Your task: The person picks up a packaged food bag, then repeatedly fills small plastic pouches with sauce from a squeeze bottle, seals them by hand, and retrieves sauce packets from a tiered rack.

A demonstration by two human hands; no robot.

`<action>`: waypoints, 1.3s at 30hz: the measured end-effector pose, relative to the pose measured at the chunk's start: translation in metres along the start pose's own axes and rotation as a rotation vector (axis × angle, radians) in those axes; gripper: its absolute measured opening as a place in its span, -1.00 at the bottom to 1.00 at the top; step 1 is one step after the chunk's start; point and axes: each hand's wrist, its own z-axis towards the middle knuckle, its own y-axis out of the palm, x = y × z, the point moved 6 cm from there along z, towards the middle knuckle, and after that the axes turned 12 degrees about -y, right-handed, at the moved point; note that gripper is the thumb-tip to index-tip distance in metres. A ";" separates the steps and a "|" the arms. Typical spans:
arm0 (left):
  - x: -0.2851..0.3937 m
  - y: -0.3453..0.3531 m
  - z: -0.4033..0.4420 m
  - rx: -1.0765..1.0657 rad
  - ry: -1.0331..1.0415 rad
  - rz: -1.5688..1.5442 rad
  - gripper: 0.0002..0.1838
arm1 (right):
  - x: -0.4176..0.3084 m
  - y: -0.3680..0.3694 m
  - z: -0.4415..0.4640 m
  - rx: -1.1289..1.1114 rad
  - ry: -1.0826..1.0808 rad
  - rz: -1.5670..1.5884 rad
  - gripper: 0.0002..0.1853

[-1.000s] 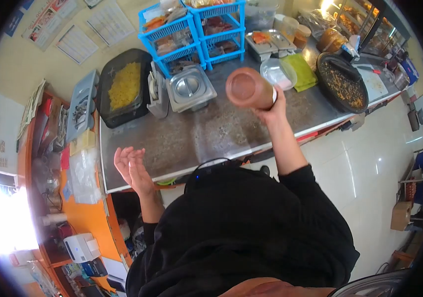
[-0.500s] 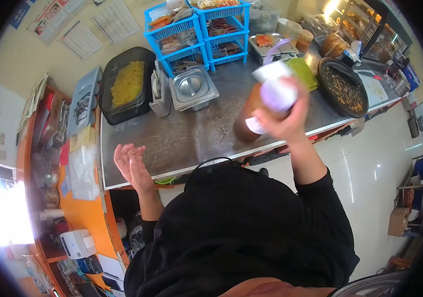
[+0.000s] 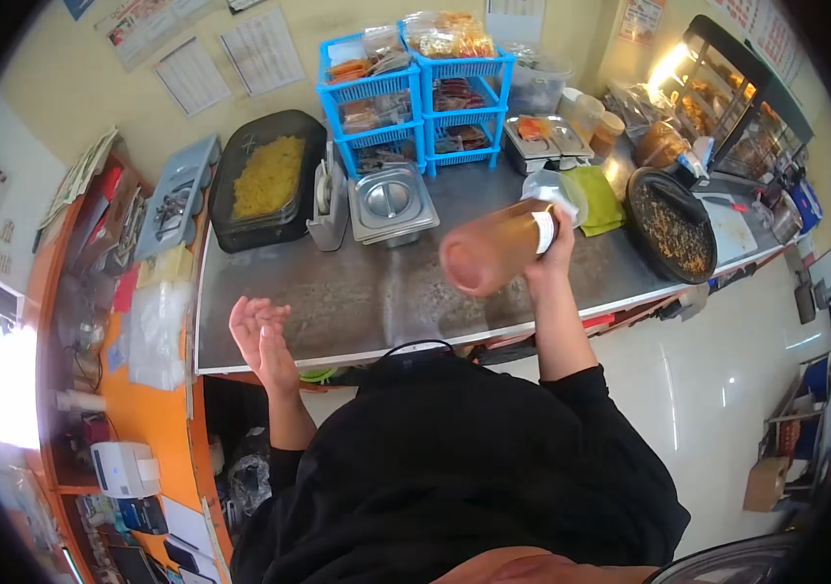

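The bottle (image 3: 498,248) is grasped by the right hand (image 3: 554,259), nothing by the left hand (image 3: 266,343). Likely heavy, it's best held mid-body.

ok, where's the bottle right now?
Head view, right of centre: the bottle is in the right hand, over the counter, left of the green cloth.

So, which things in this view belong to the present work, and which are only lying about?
Apparently in use:
- labelled brown bottle, gripped by the right hand

Apparently just lying about, untouched:
- lidded steel container
- black tray with yellow food
- stacked blue baskets
- green cloth
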 end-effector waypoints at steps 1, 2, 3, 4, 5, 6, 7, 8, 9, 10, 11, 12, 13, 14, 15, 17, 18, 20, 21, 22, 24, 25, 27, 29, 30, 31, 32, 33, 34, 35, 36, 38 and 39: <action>0.000 -0.001 -0.001 0.008 -0.002 -0.009 -0.46 | -0.015 0.009 0.000 -0.043 -0.151 -0.159 -0.54; -0.001 -0.002 -0.002 0.015 -0.008 -0.018 -0.46 | -0.028 0.016 -0.002 -0.085 -0.300 -0.322 -0.49; -0.001 -0.001 -0.003 0.011 -0.009 -0.021 -0.46 | -0.036 0.020 -0.004 -0.142 -0.414 -0.554 -0.31; 0.000 0.001 -0.003 0.007 -0.006 -0.025 -0.46 | -0.046 0.040 -0.016 -0.339 -0.786 -0.956 -0.23; 0.000 0.002 -0.005 0.003 -0.004 -0.028 -0.46 | -0.045 0.054 -0.030 -0.561 -0.966 -1.132 -0.23; 0.000 0.002 -0.008 -0.001 -0.008 -0.027 -0.47 | -0.041 0.076 -0.052 -0.793 -1.139 -1.297 -0.22; 0.000 0.003 -0.008 -0.007 -0.005 -0.027 -0.47 | -0.035 0.082 -0.058 -0.906 -1.143 -1.259 -0.23; 0.000 0.005 -0.007 -0.011 0.004 -0.032 -0.47 | -0.035 0.081 -0.055 -0.897 -1.125 -1.239 -0.22; 0.000 0.003 -0.008 -0.003 0.000 -0.027 -0.47 | -0.036 0.080 -0.053 -0.890 -1.105 -1.221 -0.22; -0.001 0.002 -0.009 0.006 -0.005 -0.023 -0.47 | -0.038 0.079 -0.051 -0.883 -1.087 -1.204 -0.21; -0.002 0.001 -0.010 0.013 -0.012 -0.019 -0.46 | -0.039 0.079 -0.049 -0.884 -1.065 -1.193 -0.19; -0.003 0.001 -0.010 0.019 -0.011 -0.023 -0.46 | -0.043 0.081 -0.049 -0.843 -1.049 -1.165 -0.19; -0.003 0.000 -0.009 0.022 -0.011 -0.026 -0.46 | -0.044 0.083 -0.052 -0.800 -1.033 -1.137 -0.19; -0.003 -0.001 -0.009 0.026 -0.012 -0.027 -0.46 | -0.045 0.082 -0.053 -0.756 -1.015 -1.108 -0.19; -0.003 0.000 -0.009 0.025 -0.012 -0.031 -0.46 | -0.044 0.082 -0.054 -0.773 -1.015 -1.100 -0.17; -0.002 0.004 -0.007 0.023 -0.007 -0.043 -0.45 | -0.043 0.082 -0.054 -0.809 -1.022 -1.080 -0.13; -0.003 0.004 -0.006 0.017 -0.004 -0.043 -0.45 | -0.043 0.085 -0.055 -0.858 -1.052 -1.101 -0.11; -0.005 0.004 -0.004 0.007 0.000 -0.047 -0.45 | -0.048 0.093 -0.056 -0.961 -1.112 -1.145 -0.07; -0.005 0.004 -0.003 0.009 0.000 -0.050 -0.45 | -0.053 0.094 -0.056 -0.926 -1.104 -1.173 -0.06; -0.006 0.004 -0.003 0.013 0.000 -0.051 -0.45 | -0.057 0.087 -0.047 -0.790 -1.021 -1.096 -0.09; -0.006 0.004 -0.002 0.014 0.001 -0.055 -0.45 | -0.061 0.064 -0.030 -0.521 -0.846 -0.941 -0.16; -0.005 0.005 -0.001 0.011 0.001 -0.056 -0.45 | -0.053 0.047 -0.013 -0.311 -0.571 -0.652 -0.26; -0.005 0.006 -0.002 0.005 -0.009 -0.068 -0.45 | -0.014 0.006 0.003 -0.071 -0.089 -0.220 -0.49; -0.005 0.007 0.000 0.004 -0.013 -0.093 -0.45 | 0.027 -0.027 0.004 0.046 0.248 -0.048 -0.56; -0.005 0.007 0.000 -0.004 -0.002 -0.082 -0.45 | 0.028 -0.029 0.004 0.070 0.251 -0.024 -0.54; -0.004 0.006 0.000 -0.011 0.010 -0.069 -0.46 | 0.030 -0.030 0.004 0.092 0.258 0.003 -0.53; -0.003 0.005 0.000 -0.014 0.020 -0.052 -0.46 | 0.033 -0.032 0.004 0.116 0.269 0.029 -0.52; -0.002 0.003 0.000 -0.001 0.018 -0.049 -0.46 | 0.014 -0.010 0.003 0.007 0.167 -0.102 -0.50; -0.001 0.001 0.000 0.010 0.009 -0.045 -0.46 | 0.001 0.005 0.003 -0.169 0.113 -0.147 -0.50; -0.001 0.000 -0.001 0.018 -0.003 -0.041 -0.46 | -0.026 0.032 -0.006 -0.286 -0.192 -0.433 -0.49; -0.001 -0.001 -0.001 0.025 -0.012 -0.045 -0.46 | -0.049 0.062 -0.024 -0.401 -0.503 -0.718 -0.47; -0.001 -0.001 0.000 0.035 -0.021 -0.060 -0.46 | -0.055 0.109 -0.074 -0.961 -1.046 -1.050 -0.31; 0.001 0.001 -0.001 0.021 -0.008 -0.057 -0.46 | -0.049 0.116 -0.087 -1.156 -1.195 -1.093 -0.29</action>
